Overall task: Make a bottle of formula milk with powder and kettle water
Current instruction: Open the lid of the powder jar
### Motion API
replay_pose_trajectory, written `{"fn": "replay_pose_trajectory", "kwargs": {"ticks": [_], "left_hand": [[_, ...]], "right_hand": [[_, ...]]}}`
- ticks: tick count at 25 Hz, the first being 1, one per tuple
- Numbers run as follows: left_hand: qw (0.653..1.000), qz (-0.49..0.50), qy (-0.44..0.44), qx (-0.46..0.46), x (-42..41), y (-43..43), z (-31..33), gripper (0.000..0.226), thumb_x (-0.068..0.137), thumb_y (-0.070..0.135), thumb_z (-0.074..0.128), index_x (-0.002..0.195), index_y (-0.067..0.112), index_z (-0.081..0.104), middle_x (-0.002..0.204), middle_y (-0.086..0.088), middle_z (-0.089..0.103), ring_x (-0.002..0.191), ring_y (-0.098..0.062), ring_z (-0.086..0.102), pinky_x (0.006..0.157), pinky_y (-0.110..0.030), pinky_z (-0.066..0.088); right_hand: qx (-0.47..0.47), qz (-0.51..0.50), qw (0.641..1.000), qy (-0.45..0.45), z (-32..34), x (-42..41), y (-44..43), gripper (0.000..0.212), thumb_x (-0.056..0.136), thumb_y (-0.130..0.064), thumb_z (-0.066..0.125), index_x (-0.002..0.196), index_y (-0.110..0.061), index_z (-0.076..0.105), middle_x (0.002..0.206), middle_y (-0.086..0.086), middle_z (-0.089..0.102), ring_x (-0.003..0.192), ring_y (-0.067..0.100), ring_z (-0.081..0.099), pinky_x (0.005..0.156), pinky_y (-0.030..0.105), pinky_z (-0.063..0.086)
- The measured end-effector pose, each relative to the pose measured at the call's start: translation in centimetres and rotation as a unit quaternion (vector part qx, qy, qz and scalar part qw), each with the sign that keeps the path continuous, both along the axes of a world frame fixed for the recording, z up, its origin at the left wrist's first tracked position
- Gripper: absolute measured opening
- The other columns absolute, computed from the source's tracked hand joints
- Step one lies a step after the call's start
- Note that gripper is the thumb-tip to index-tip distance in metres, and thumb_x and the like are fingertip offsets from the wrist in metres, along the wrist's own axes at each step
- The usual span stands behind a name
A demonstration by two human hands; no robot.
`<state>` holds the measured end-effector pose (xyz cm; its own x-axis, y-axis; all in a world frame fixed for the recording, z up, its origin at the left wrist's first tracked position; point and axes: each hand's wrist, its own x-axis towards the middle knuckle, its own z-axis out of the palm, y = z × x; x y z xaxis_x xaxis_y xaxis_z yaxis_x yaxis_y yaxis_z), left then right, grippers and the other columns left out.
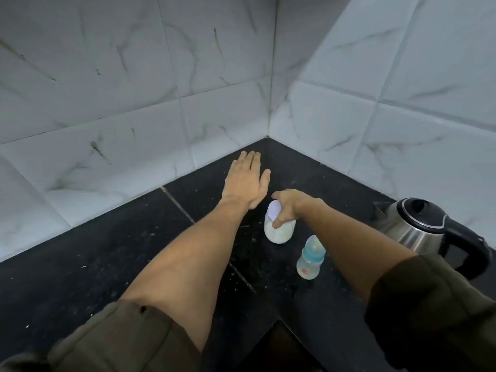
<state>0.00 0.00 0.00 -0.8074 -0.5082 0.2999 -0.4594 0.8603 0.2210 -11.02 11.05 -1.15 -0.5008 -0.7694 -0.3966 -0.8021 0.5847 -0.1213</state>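
A clear jar of white powder (pixel 279 232) stands on the black counter (pixel 94 264) near the corner. My right hand (pixel 288 205) is over its mouth, fingers holding a white round lid (pixel 274 209) tilted on edge above the jar. My left hand (pixel 247 182) hovers flat and open just left of and behind the jar, touching nothing. A baby bottle (pixel 310 257) with a blue teat ring and clear cap stands upright just in front of the jar, under my right forearm. A steel kettle (pixel 418 226) with a black lid and handle sits at the right.
White marble-look tiled walls (pixel 134 103) meet in a corner right behind the jar. The counter is speckled with white grains. An inner cut-out edge of the counter (pixel 279 318) lies close to me, at the bottom centre.
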Motion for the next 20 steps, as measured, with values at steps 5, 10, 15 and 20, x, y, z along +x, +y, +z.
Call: {"fn": "replay_pose_trajectory", "kwargs": {"ticks": [5, 10, 15, 20], "left_hand": [[1.000, 0.009, -0.018, -0.001, 1.0, -0.6, -0.8, 0.064, 0.109, 0.043, 0.025, 0.161, 0.006, 0.023, 0.167, -0.011, 0.023, 0.156, -0.027, 0.014, 0.127, -0.043, 0.013], [1.000, 0.014, -0.017, 0.021, 3.7, -1.1, -1.2, 0.062, 0.109, 0.041, 0.027, 0.161, 0.006, 0.024, 0.167, -0.012, 0.025, 0.156, -0.026, 0.015, 0.127, -0.041, 0.015], [0.998, 0.026, -0.008, 0.062, 8.4, -0.6, -2.1, 0.059, 0.110, 0.035, 0.030, 0.162, 0.009, 0.023, 0.167, -0.008, 0.025, 0.155, -0.023, 0.017, 0.125, -0.036, 0.015], [0.991, 0.025, -0.024, 0.132, 12.4, 0.8, -3.7, 0.059, 0.105, 0.028, 0.036, 0.162, 0.016, 0.025, 0.165, -0.005, 0.031, 0.152, -0.022, 0.025, 0.122, -0.040, 0.026]], "right_hand": [[-0.002, -0.004, 1.000, 0.006, -0.3, 0.4, 0.2, 0.087, 0.078, -0.037, 0.088, 0.152, -0.016, 0.046, 0.141, 0.011, 0.057, 0.121, 0.031, 0.060, 0.099, 0.042, 0.055], [-0.005, 0.058, 0.998, 0.022, 0.9, 3.1, -0.5, 0.084, 0.072, -0.041, 0.087, 0.144, -0.017, 0.051, 0.128, 0.008, 0.061, 0.109, 0.028, 0.062, 0.091, 0.043, 0.059], [0.004, 0.128, 0.991, 0.029, 1.2, 8.2, -1.5, 0.075, 0.066, -0.049, 0.087, 0.129, -0.019, 0.060, 0.113, 0.003, 0.066, 0.098, 0.025, 0.065, 0.084, 0.042, 0.060], [0.018, 0.148, 0.988, 0.031, 0.0, 11.3, -1.1, 0.069, 0.063, -0.051, 0.089, 0.119, -0.019, 0.063, 0.105, 0.000, 0.068, 0.093, 0.022, 0.068, 0.084, 0.042, 0.062]]}}
